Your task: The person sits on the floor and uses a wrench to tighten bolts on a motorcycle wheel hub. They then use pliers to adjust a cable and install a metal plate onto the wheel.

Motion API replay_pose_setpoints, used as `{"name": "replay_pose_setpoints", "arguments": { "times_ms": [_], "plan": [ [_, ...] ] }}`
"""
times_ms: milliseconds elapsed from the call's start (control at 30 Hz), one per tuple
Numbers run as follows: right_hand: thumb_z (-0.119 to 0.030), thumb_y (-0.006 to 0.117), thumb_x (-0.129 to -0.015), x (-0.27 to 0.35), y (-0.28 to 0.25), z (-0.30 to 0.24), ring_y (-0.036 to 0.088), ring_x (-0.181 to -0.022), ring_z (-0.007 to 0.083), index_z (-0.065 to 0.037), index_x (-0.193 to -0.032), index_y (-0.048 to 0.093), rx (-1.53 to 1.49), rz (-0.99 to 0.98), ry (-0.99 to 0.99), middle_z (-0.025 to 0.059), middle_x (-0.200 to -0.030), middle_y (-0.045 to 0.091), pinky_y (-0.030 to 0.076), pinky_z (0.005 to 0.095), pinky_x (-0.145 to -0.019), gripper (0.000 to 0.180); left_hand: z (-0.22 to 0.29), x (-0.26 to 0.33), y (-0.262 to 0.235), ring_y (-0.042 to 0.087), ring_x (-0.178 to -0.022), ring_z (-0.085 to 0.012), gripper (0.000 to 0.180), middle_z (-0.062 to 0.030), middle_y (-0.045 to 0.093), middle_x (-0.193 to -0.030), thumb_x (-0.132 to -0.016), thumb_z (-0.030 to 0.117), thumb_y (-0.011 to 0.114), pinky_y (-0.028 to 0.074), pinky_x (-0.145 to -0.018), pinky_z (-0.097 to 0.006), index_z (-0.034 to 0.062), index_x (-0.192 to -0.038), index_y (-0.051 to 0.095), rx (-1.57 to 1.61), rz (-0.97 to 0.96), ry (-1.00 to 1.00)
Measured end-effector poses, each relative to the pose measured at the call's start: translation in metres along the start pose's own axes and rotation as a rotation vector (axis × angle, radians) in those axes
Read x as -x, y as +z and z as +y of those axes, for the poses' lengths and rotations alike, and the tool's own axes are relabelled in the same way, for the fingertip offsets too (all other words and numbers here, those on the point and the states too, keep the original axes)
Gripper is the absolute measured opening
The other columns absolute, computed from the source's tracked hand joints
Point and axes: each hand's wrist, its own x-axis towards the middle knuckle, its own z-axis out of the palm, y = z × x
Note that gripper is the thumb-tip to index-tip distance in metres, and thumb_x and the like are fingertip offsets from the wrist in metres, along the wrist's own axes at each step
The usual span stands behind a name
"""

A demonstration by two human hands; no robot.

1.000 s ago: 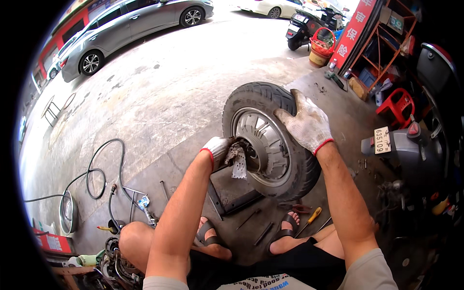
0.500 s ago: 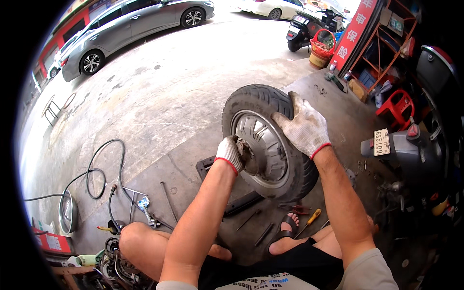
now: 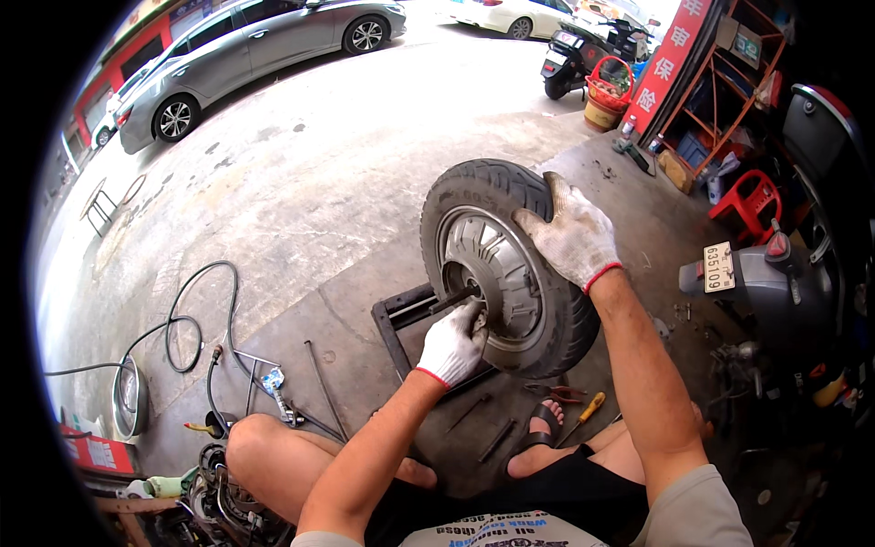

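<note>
A scooter wheel [image 3: 524,283] with a black treaded tyre and a grey metal hub stands tilted before me. My right hand [image 3: 574,235], in a white knit glove, grips the tyre's upper right, thumb on the sidewall and fingers over the tread. My left hand [image 3: 454,345], gloved too, is at the hub's lower edge with its fingers curled together; what they pinch, if anything, is hidden. A short dark rod-like piece [image 3: 456,299] sticks out from the hub centre just above these fingers. Behind and below the wheel lies a black metal frame [image 3: 390,337].
Near my feet lie a yellow-handled screwdriver [image 3: 591,410], red-handled pliers [image 3: 561,392] and dark bars. A long rod [image 3: 324,387], a black hose [image 3: 228,292] and a metal basin [image 3: 129,397] are at left. A scooter [image 3: 775,273] and red stool [image 3: 752,205] stand at right.
My left hand has moved down from the hub centre to its lower edge, uncovering the centre and the dark piece. My right hand stays on the tyre; the wheel has barely shifted.
</note>
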Motion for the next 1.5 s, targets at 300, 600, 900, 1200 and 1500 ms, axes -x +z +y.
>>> {"name": "replay_pose_setpoints", "arguments": {
  "times_ms": [300, 600, 900, 1200, 1500],
  "plan": [
    [-0.049, 0.067, -0.086, -0.001, -0.002, 0.001, 0.062, -0.117, 0.0413, -0.001, -0.136, 0.053, -0.019, -0.028, 0.023, 0.0276, -0.124, 0.064, 0.047, 0.0465, -0.101, 0.072, -0.089, 0.021, -0.03, 0.068, -0.091, -0.041, 0.027, -0.0221, 0.069, -0.096, -0.096, 0.028, 0.056, 0.055, -0.079, -0.049, 0.0078, -0.112, 0.065, -0.299, 0.24, -0.398],
    [-0.048, 0.067, -0.085, -0.001, 0.006, 0.007, 0.064, -0.113, 0.043, -0.001, -0.135, 0.054, -0.018, 0.023, -0.007, 0.0278, -0.119, 0.066, 0.049, 0.0479, -0.099, 0.069, -0.074, -0.014, 0.025, 0.065, -0.095, -0.0365, 0.051, -0.0185, 0.06, -0.11, -0.085, 0.016, 0.065, 0.055, -0.079, -0.042, 0.01, -0.135, 0.056, -0.225, 0.229, 0.005],
    [-0.048, 0.067, -0.086, -0.001, 0.003, 0.001, 0.062, -0.116, 0.0434, 0.0, -0.14, 0.051, 0.009, 0.004, 0.006, 0.0281, -0.123, 0.064, 0.048, 0.0472, -0.1, 0.074, -0.053, 0.012, 0.028, 0.064, -0.09, -0.0314, 0.025, -0.0173, 0.068, -0.096, -0.092, 0.015, 0.058, 0.053, -0.08, -0.038, 0.0061, -0.113, 0.068, 0.294, 0.035, -0.119],
    [-0.044, 0.069, -0.086, 0.001, 0.001, -0.005, 0.062, -0.116, 0.0426, 0.0, -0.14, 0.051, 0.008, -0.001, -0.02, 0.0285, -0.124, 0.063, 0.048, 0.0469, -0.1, 0.072, -0.061, 0.128, 0.099, 0.066, -0.092, -0.0146, 0.03, -0.008, 0.072, -0.103, -0.102, 0.019, 0.052, 0.052, -0.083, -0.028, -0.0047, -0.115, 0.066, 0.875, -0.197, -0.737],
    [-0.028, 0.075, -0.086, -0.006, 0.011, 0.006, 0.061, -0.119, 0.043, 0.003, -0.137, 0.052, -0.059, 0.018, -0.086, 0.0286, -0.128, 0.061, 0.049, 0.0451, -0.101, 0.064, -0.06, 0.123, 0.153, 0.064, -0.106, -0.0462, 0.046, -0.0308, 0.068, -0.106, -0.102, 0.037, 0.051, 0.051, -0.089, -0.047, -0.0034, -0.116, 0.067, 0.672, -0.393, -0.652]
  ]
}}
